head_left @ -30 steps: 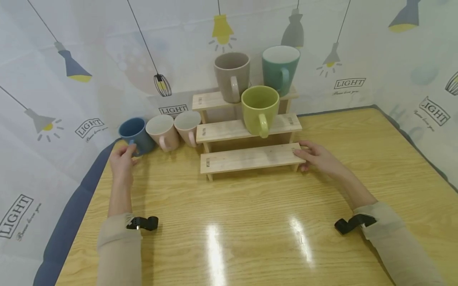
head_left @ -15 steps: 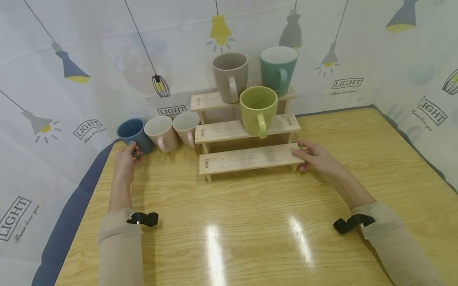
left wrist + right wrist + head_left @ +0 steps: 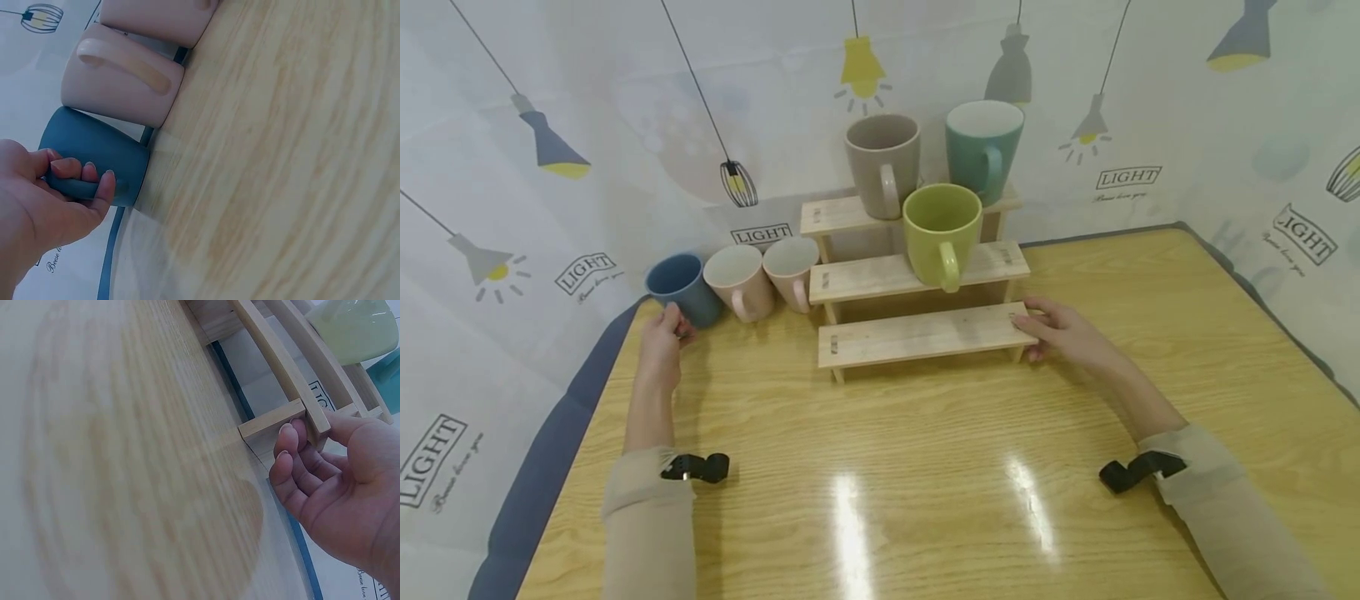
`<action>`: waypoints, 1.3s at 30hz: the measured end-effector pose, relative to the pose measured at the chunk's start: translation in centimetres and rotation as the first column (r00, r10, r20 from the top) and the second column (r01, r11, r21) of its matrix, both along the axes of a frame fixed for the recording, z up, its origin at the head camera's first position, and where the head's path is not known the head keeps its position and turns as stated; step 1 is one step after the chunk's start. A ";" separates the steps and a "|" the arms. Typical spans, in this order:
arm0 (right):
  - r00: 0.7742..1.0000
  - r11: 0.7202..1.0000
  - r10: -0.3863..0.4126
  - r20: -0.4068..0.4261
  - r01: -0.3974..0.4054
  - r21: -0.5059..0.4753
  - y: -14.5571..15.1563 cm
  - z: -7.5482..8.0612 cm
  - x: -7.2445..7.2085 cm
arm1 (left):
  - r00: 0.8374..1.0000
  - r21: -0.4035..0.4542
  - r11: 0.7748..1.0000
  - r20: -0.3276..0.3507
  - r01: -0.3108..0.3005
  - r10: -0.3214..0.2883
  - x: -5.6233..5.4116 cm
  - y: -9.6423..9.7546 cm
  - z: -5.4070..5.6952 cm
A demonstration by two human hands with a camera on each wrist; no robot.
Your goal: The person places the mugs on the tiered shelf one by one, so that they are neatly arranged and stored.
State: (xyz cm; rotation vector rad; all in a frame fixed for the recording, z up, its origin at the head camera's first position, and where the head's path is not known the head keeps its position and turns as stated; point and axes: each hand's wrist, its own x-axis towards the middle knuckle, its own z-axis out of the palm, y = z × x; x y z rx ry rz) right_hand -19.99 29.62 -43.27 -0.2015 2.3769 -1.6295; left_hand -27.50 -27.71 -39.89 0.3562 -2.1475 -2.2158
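At the table's back left, my left hand [image 3: 660, 346] grips the handle of a blue mug [image 3: 698, 302]. The left wrist view shows several fingers [image 3: 69, 170] curled round that handle, with the mug upright on the table. My right hand [image 3: 1067, 333] holds the right end of the lowest step of a three-step wooden stand [image 3: 917, 335]. In the right wrist view its fingers [image 3: 282, 469] lie under the board's end, beside the leg; the thumb is on top in the head view. A green mug [image 3: 934, 250] stands on the middle step.
Two pale pink mugs [image 3: 752, 298] stand side by side between the blue mug and the stand. On the top step are a grey-brown mug [image 3: 874, 175] and a teal mug [image 3: 972, 162]. A lamp-printed cloth [image 3: 925, 50] hangs behind the table [image 3: 940, 467].
My left hand has shifted slightly right onto the blue mug's handle, and its fingers have closed round it. The right hand keeps its place on the stand. The mugs look unmoved.
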 end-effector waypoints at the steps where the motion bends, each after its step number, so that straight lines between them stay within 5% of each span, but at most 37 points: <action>1: 1.000 1.000 0.002 -0.002 -0.002 0.002 0.0 0.0 0.0 | 1.000 -0.004 1.000 0.006 -0.001 0.001 0.1 0.1 0.1; 10: 1.000 1.000 0.007 -0.005 -0.007 0.003 0.1 0.0 0.1 | 0.997 -0.046 0.996 0.005 -0.080 0.080 0.4 0.2 0.0; 16: 1.000 1.000 0.005 0.001 -0.005 -0.004 0.1 0.0 0.1 | 0.980 -0.025 0.983 -0.091 -0.182 0.179 0.8 0.8 1.4; 27: 1.000 1.000 0.008 0.004 -0.008 -0.010 0.0 0.0 0.1 | 0.913 0.042 0.964 -0.312 -0.262 0.262 2.3 3.0 5.0; 35: 1.000 1.000 0.006 0.015 -0.006 -0.027 0.0 0.0 0.1 | 0.860 0.088 0.968 -0.444 -0.236 0.251 3.6 5.7 6.9; 39: 1.000 1.000 0.007 0.008 -0.007 -0.027 0.0 -0.1 0.1 | 0.846 0.092 0.974 -0.484 -0.206 0.224 4.5 7.2 7.7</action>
